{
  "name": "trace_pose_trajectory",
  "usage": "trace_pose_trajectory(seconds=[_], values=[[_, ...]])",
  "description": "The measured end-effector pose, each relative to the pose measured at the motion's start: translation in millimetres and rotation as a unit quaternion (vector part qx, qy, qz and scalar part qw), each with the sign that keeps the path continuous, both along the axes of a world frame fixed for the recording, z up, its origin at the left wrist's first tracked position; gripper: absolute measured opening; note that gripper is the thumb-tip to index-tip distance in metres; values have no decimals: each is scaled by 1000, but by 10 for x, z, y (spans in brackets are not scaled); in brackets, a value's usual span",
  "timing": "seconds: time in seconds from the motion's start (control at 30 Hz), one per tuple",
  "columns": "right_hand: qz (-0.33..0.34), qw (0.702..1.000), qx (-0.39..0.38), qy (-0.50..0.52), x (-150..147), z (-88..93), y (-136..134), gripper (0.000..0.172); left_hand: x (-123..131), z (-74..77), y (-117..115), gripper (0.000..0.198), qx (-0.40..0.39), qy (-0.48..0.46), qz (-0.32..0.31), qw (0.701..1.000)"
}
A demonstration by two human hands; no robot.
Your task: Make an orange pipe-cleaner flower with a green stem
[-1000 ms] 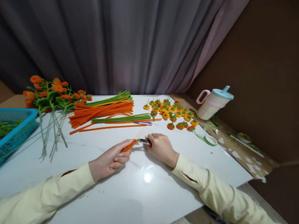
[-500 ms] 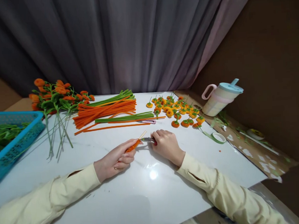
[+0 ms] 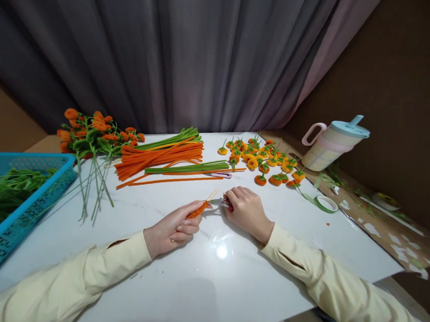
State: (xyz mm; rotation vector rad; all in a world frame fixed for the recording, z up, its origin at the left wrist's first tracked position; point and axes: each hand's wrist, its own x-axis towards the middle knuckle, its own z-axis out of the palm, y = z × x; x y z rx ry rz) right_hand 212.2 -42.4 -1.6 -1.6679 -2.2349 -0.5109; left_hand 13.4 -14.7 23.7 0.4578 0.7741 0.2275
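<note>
My left hand (image 3: 173, 227) rests on the white table (image 3: 194, 280) and is closed on a thin wooden stick wrapped in orange pipe cleaner (image 3: 199, 208). The bare tip of the stick pokes out to the upper right. My right hand (image 3: 246, 210) is closed on a small metal tool with a red handle (image 3: 221, 202), perhaps scissors or pliers, whose tip meets the orange wrap. Both hands lie close together at the middle of the table.
Behind the hands lie orange and green pipe cleaners (image 3: 161, 157) and a pink-handled tool (image 3: 219, 175). Finished orange flowers on stems (image 3: 91, 135) are at the back left beside a blue basket (image 3: 26, 203). Small orange pom-poms (image 3: 262, 160), green tape (image 3: 324, 203) and a lidded cup (image 3: 333, 143) sit to the right.
The camera has turned left, so everything has shifted right in view. Both hands keep the same grip and pose at the stick.
</note>
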Motion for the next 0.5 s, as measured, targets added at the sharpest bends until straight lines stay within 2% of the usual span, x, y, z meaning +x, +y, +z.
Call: trace_pose_trajectory(seconds=[0.27, 0.5], values=[[-6, 1000, 0, -1, -14, -15, -8, 9, -1, -16, -6, 16, 29, -5, 19, 999], [-27, 1000, -12, -1, -39, -8, -11, 11, -2, -19, -8, 12, 42, -10, 16, 999]])
